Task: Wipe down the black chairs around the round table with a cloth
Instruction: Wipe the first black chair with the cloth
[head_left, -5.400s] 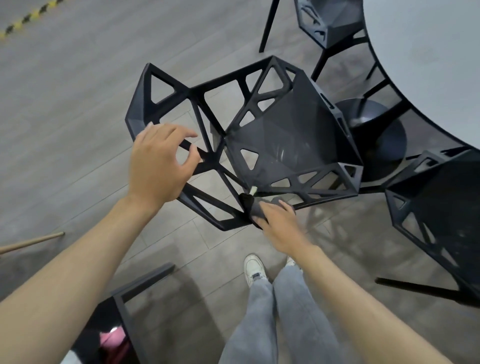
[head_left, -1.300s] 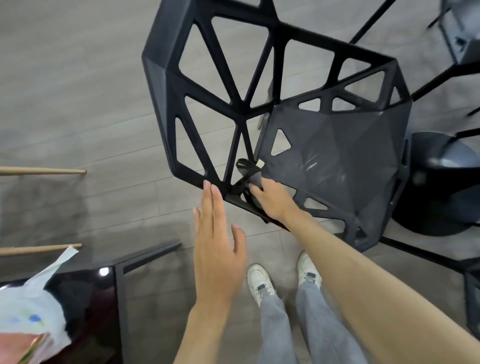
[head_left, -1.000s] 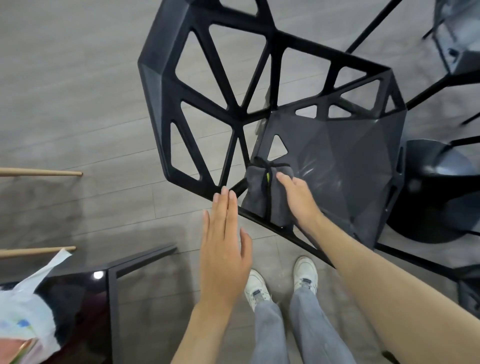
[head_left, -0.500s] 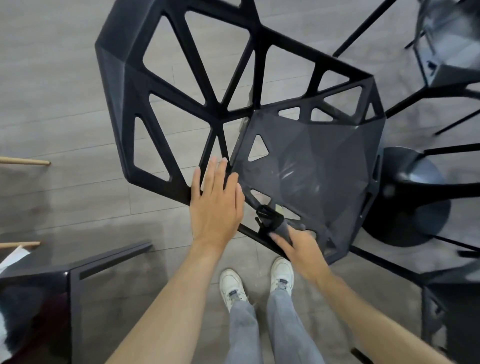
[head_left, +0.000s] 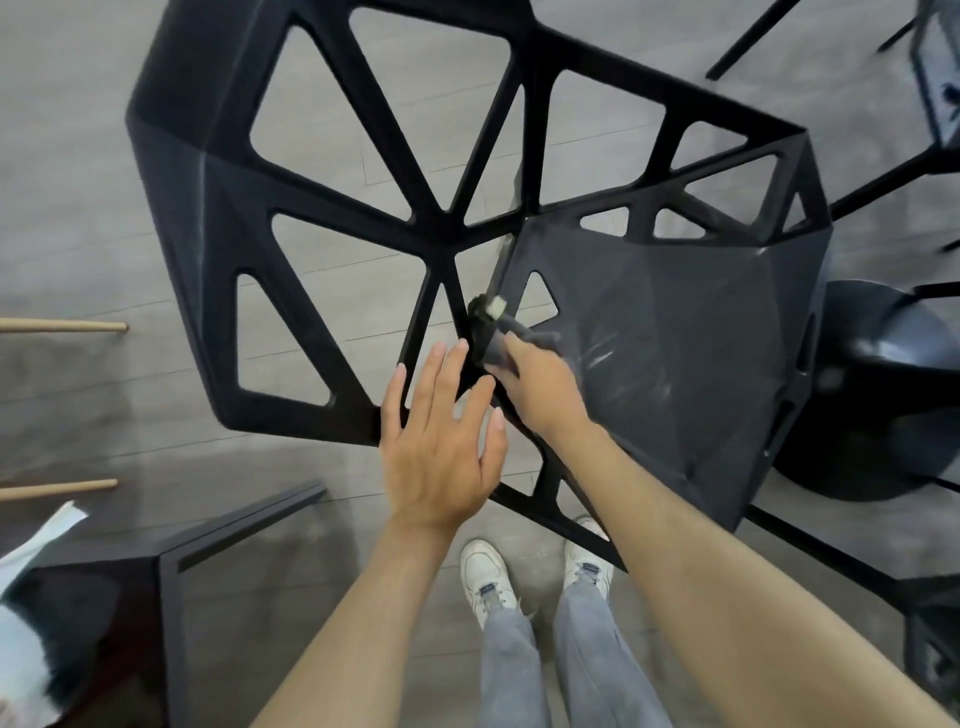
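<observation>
I look down on my right hand (head_left: 543, 392), whose fingers (head_left: 511, 349) are curled over a dark grey cloth (head_left: 500, 335) and press it against the black chair (head_left: 452, 228). The cloth sits bunched at the inner corner where the seat meets the open lattice back, right beside a small triangular hole in the seat. Most of it lies under and just ahead of my fingers; a pale tag on it pokes out at the far end. My grip on it is closed, fingers bent around the fabric.

My left hand (head_left: 441, 441) is flat and spread, holding nothing, with its fingertips (head_left: 457, 349) over the chair's lower struts, just beside the cloth. I cannot tell whether the palm touches the frame.

The chair is matte black, angular, with a faceted solid seat and a back made of triangular cut-outs showing the grey wooden floor (head_left: 78, 156) through them. The seat shows faint pale streaks near my right hand. My white shoes (head_left: 485, 579) stand below the chair's front edge.
</observation>
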